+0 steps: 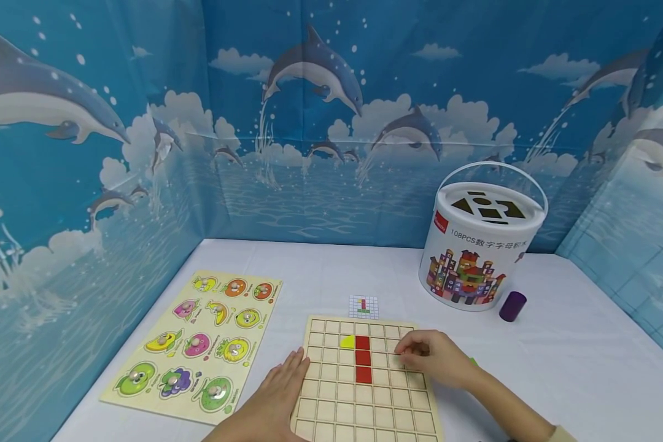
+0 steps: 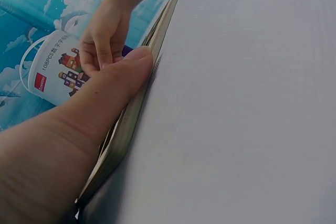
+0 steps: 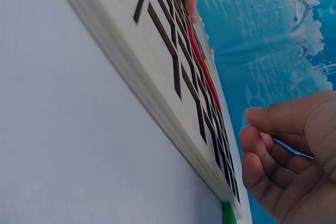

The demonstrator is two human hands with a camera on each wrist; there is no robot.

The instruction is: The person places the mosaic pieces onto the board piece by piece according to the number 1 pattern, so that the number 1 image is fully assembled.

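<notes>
A wooden grid board (image 1: 324, 410) lies on the white table. Three red squares (image 1: 363, 358) form a column on it, with a yellow curved-edge piece (image 1: 348, 342) left of the top one. My left hand (image 1: 273, 393) rests along the board's left edge, fingers straight; its thumb (image 2: 137, 59) lies at the near edge in the left wrist view. Over the board's right side is my right hand (image 1: 433, 358), fingers loosely curled, with nothing showing between thumb and fingertips in the right wrist view. A green piece (image 1: 473, 361) shows partly behind the right wrist.
Touching the board's far side is a small printed pattern card (image 1: 363, 307). A fruit knob puzzle (image 1: 185, 325) lies on the left. At the back right stands a white block bucket (image 1: 480, 245), with a purple cylinder (image 1: 512, 306) beside it. Dolphin-print curtains (image 1: 331, 184) surround the table.
</notes>
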